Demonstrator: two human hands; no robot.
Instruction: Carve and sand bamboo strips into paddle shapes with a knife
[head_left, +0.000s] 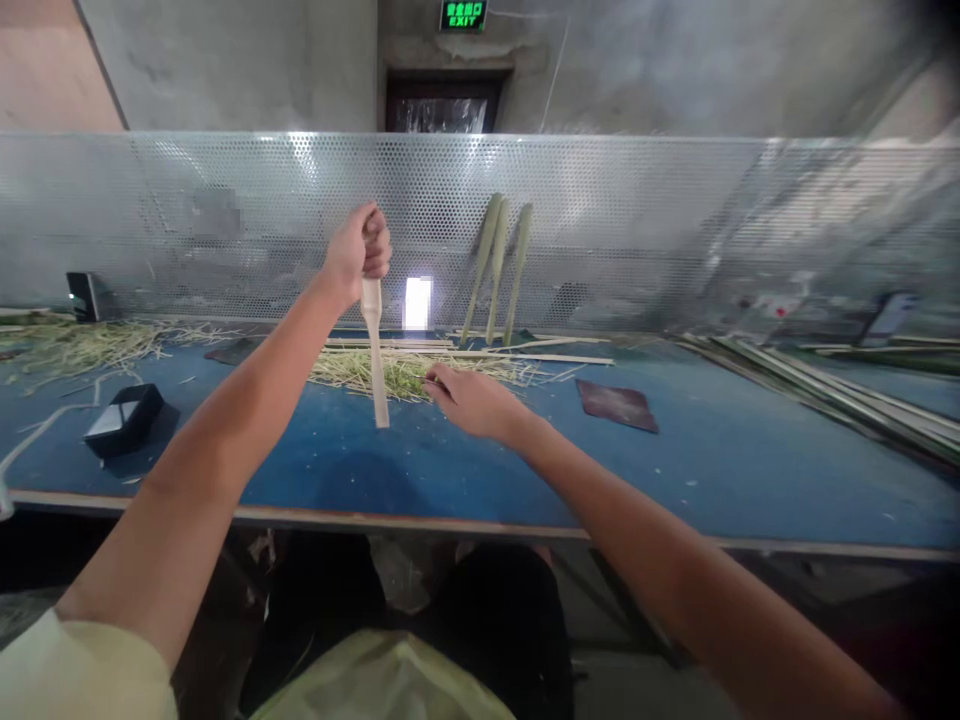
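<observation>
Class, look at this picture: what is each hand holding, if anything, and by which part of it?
The left hand grips a pale strip by its upper end. The right hand shows nothing held.

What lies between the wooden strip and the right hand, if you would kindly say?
A heap of green shredded fibres lies there on the blue bench, in the head view.

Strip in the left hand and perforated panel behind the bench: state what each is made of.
The strip looks like bare bamboo or pale wood: matte, straw-coloured, unpainted, its shaped edges apparently hand-cut. The panel looks like punched sheet metal, its exact metal unclear: regular round holes, silvery surface, bright glare.
</observation>
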